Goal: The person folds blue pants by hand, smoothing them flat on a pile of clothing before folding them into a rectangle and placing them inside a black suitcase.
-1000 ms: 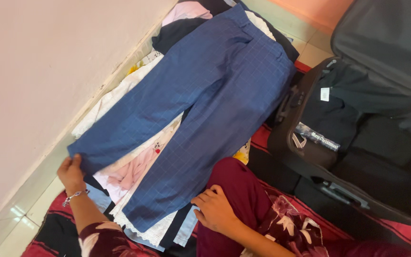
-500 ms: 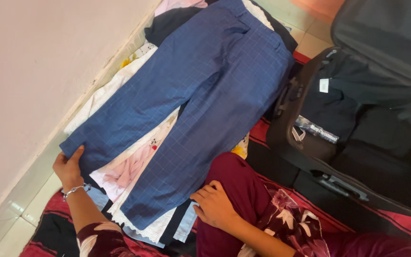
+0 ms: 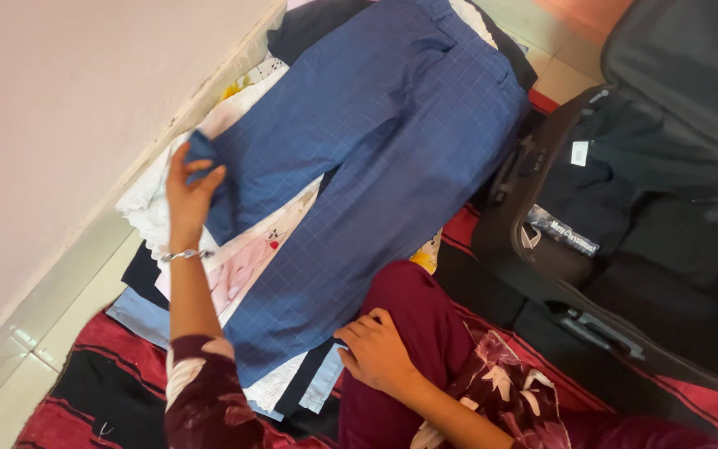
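Striped red blanket (image 3: 85,366), left hand (image 3: 189,187) grip pinching checked blue trousers (image 3: 376,166) hem, right hand (image 3: 376,353) loosely curled, empty

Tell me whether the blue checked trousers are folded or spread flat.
Partly folded. The left hand grips one leg's hem, doubled back up over that leg of the blue checked trousers; the other leg lies spread full length.

White tag (image 3: 579,153) in dark suitcase (image 3: 542,249)

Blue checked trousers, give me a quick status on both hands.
Left hand grips the hem of one leg of the blue checked trousers, folded upward. Right hand rests on maroon knee. Open suitcase alongside.
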